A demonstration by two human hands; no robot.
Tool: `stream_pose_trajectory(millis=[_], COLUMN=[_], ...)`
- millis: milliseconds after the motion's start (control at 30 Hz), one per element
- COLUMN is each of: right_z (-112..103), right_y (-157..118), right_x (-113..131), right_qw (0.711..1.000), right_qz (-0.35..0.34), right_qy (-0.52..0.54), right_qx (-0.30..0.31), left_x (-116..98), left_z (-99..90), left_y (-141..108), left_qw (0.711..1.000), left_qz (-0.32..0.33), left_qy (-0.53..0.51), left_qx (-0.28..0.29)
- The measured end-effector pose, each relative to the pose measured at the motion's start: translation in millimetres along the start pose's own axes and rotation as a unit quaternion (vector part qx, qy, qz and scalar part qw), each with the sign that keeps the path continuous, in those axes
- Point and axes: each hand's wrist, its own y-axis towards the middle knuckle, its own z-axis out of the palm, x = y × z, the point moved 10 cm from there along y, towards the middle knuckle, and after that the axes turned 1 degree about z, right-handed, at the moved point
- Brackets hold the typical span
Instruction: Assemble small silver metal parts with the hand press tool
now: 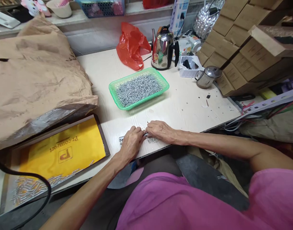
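Observation:
Near the front edge of the white table [180,110], my left hand [132,141] and my right hand [161,131] meet with fingers closed. Between their fingertips is a small thin metallic piece [146,134], too small to identify. A flat metal strip [121,139] lies partly under my left hand. Beyond my hands stands a green basket [137,104] full of small silvery metal parts [139,88]. At the left, a shallow box with a yellow lining [84,140] holds more thin metal pieces [31,188].
A brown paper-covered bundle [38,80] lies at the left, near a black cable [47,185]. Behind the basket are a red bag [132,44] and a kettle [162,51]. A lidded metal cup [207,77] and stacked cardboard boxes [240,48] stand at the right.

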Motion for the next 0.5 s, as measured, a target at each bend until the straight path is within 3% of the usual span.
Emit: stream_pose_trajectory(millis=[167, 267, 367, 500], right_z=[-14.1, -18.5, -18.7, -20.9], right_y=[2.2, 11.4, 24.8, 37.5], right_x=[-11.0, -19.4, -29.1, -38.7], right_qw=[1.0, 1.0, 0.999, 0.995], right_qz=[-0.009, -0.017, 0.017, 0.051], right_qy=[0.005, 0.005, -0.031, -0.08], right_qx=[0.013, 0.013, -0.003, -0.041], left_x=[4.0, 4.9, -9.8, -38.5], left_z=[-5.8, -5.6, 2.3, 18.7], left_y=[3.3, -1.9, -15.5, -38.2], left_qw=[1.0, 0.999, 0.996, 0.992], left_qz=[-0.004, -0.033, -0.027, 0.015], left_qy=[0.008, 0.008, -0.011, -0.087], left_qx=[0.006, -0.03, -0.08, -0.086])
